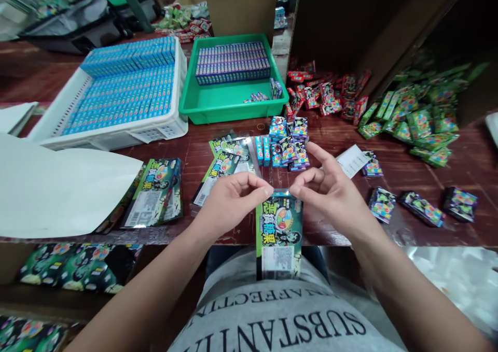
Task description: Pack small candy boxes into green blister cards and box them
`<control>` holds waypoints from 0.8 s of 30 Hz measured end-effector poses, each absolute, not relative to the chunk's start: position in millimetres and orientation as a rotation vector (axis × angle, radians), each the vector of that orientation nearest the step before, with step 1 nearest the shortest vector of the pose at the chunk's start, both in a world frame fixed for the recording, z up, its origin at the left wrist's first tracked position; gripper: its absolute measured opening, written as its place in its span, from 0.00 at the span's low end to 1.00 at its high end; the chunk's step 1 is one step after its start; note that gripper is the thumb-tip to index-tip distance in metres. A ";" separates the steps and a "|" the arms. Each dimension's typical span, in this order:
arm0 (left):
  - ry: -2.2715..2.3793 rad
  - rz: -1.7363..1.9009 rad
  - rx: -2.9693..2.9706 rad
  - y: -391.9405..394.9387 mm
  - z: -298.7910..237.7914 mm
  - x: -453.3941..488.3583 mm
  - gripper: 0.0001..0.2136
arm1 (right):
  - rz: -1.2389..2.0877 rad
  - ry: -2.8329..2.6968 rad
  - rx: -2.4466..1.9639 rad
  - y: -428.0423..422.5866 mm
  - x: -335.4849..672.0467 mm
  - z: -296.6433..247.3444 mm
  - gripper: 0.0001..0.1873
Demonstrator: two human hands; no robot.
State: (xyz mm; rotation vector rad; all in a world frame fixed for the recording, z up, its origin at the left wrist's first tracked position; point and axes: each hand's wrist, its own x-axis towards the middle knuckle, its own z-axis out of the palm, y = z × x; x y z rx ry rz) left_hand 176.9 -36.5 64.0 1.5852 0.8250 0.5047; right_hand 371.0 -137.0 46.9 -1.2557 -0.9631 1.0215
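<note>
A green and black printed candy package hangs over the table's front edge, its top end held between my two hands. My left hand pinches the top left corner with thumb and forefinger. At the top right corner, my right hand pinches with thumb and forefinger while another finger points outward. A narrow blue strip shows at the package's top, between my fingertips. Just beyond my hands sits a cluster of small blue and purple candy boxes. Several flat printed packages overlap left of them.
A white crate of blue boxes and a green tray of purple boxes stand behind. Red packets and green packets are heaped at right. Loose purple boxes lie front right. A white sheet covers the left.
</note>
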 end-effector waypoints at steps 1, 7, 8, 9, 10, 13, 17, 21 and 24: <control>0.785 0.497 1.568 -36.4 61.5 174.9 0.04 | 1.033 -0.993 -1.251 -139.9 373.9 46.4 0.45; 0.656 0.574 1.489 -39.6 47.4 166.9 0.05 | 1.009 -1.308 -1.272 -152.6 397.9 59.5 0.28; 0.667 0.586 1.501 -40.1 47.1 166.9 0.04 | 0.960 -1.388 -1.297 -150.5 401.5 66.3 0.21; 0.677 0.589 1.510 -40.6 47.4 167.0 0.04 | 0.923 -1.483 -1.316 -146.8 404.2 73.9 0.12; 0.681 0.588 1.514 -41.1 48.0 167.2 0.04 | 0.911 -1.593 -1.323 -141.8 405.8 81.7 0.06; 0.686 0.577 1.543 -42.9 50.6 167.4 0.04 | 0.957 -1.960 -1.343 -122.4 403.7 101.1 0.07; 0.699 0.579 1.592 -44.0 49.9 164.6 0.04 | 0.805 -2.280 -1.533 -99.2 391.3 110.3 0.06; 0.729 0.581 1.593 -40.9 44.9 157.8 0.05 | 0.641 -2.302 -1.622 -89.5 381.3 107.3 0.10; 0.764 0.601 1.552 -37.6 40.5 151.0 0.05 | 0.656 -2.320 -1.551 -86.6 377.9 96.4 0.04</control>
